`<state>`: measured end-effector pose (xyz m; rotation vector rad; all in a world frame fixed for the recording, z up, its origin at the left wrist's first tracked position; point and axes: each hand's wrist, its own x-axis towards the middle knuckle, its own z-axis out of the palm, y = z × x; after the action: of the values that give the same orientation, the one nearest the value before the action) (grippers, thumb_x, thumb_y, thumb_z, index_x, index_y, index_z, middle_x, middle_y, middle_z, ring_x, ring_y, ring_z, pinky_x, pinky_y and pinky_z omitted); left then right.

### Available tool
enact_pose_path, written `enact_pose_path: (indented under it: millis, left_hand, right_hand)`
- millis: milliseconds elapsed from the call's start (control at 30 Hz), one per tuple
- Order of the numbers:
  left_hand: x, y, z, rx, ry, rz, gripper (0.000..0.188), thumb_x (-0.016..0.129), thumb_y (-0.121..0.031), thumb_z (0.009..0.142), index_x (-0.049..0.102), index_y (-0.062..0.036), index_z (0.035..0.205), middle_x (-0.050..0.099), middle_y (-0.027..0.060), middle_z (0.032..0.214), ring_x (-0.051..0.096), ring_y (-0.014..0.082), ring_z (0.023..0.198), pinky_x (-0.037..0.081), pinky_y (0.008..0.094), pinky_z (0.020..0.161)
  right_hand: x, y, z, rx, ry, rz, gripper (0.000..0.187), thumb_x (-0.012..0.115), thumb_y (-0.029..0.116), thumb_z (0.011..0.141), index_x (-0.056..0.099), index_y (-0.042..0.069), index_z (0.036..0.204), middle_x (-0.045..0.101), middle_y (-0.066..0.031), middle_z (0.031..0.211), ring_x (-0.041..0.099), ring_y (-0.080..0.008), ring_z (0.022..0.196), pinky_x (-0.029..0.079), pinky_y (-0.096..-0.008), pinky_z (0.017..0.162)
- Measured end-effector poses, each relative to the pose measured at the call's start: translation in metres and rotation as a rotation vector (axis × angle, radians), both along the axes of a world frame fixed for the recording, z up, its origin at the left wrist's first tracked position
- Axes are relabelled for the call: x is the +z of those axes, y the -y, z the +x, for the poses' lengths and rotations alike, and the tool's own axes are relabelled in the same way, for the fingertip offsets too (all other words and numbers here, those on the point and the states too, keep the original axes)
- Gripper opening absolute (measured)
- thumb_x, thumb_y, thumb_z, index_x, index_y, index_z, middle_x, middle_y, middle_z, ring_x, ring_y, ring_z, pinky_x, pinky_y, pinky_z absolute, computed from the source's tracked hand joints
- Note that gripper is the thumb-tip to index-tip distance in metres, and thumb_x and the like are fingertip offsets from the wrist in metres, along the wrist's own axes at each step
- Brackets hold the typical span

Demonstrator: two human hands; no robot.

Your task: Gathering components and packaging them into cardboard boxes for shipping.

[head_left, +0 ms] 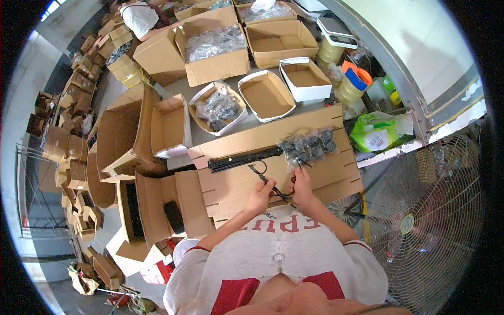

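My left hand point(261, 195) is closed around a thin black cable point(260, 170), whose curved end sticks up past the fingers. Opposite it, my right hand point(301, 185) pinches another stretch of the same dark cable, and part of it hangs between the two hands near my shirt. Just beyond the right hand lies a clear plastic bag point(313, 147) with several black rounded parts inside. A long black slotted strip point(244, 158) rests beside the bag. Flattened cardboard point(226, 189) covers the work surface under all of these.
Behind the cardboard stand shallow open boxes point(266, 98), one holding bagged parts point(218, 105). A large carton point(218, 65) of clear bags is farther back. Open cartons point(157, 205) are at left. On the right are a fan point(407, 223), a green bag point(375, 131) and a scale point(336, 34).
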<state>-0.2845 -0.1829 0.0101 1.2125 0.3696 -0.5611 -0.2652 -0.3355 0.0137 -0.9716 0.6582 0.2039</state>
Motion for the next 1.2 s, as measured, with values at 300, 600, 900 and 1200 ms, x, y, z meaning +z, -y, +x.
enact_pose_path:
  millis: [300, 600, 900, 1200]
  left_hand:
    - [0.001, -0.014, -0.003, -0.27, 0.231, 0.234, 0.029, 0.043, -0.034, 0.1, 0.054, -0.0068, 0.097, 0.053, 0.0016, 0.084, 0.05, 0.0122, 0.081, 0.042, 0.0279, 0.074]
    - [0.021, 0.004, -0.012, -0.455, 0.308, 0.444, 0.027, 0.044, -0.027, 0.1, 0.05, -0.0035, 0.111, 0.053, 0.0078, 0.097, 0.051, 0.0195, 0.098, 0.039, 0.0319, 0.089]
    - [0.04, -0.004, 0.003, -0.28, 0.135, 0.129, 0.025, 0.04, -0.026, 0.1, 0.054, -0.0047, 0.101, 0.058, 0.0046, 0.071, 0.054, 0.0127, 0.06, 0.044, 0.0258, 0.054]
    - [0.04, 0.01, 0.01, -0.85, 0.594, 0.979, 0.022, 0.048, -0.014, 0.089, 0.057, 0.004, 0.097, 0.064, 0.0211, 0.086, 0.063, 0.0346, 0.082, 0.053, 0.0434, 0.07]
  right_hand:
    - [0.0, 0.027, 0.017, 0.124, -0.056, -0.058, 0.005, 0.051, 0.009, 0.08, 0.054, 0.008, 0.084, 0.045, 0.0008, 0.06, 0.036, -0.0103, 0.042, 0.028, -0.0261, 0.039]
    - [-0.028, -0.01, 0.006, 0.214, -0.118, 0.266, 0.023, 0.048, 0.021, 0.093, 0.056, 0.005, 0.079, 0.054, -0.0054, 0.068, 0.051, -0.02, 0.059, 0.044, -0.0366, 0.057]
    - [-0.026, 0.015, 0.001, 0.223, -0.098, 0.254, 0.03, 0.045, 0.032, 0.097, 0.057, 0.009, 0.081, 0.057, -0.0031, 0.069, 0.052, -0.0185, 0.057, 0.043, -0.032, 0.054]
    - [-0.005, -0.006, -0.022, 0.342, -0.178, 0.428, 0.027, 0.043, 0.028, 0.099, 0.06, 0.006, 0.097, 0.063, -0.0074, 0.088, 0.061, -0.0217, 0.077, 0.05, -0.0363, 0.067]
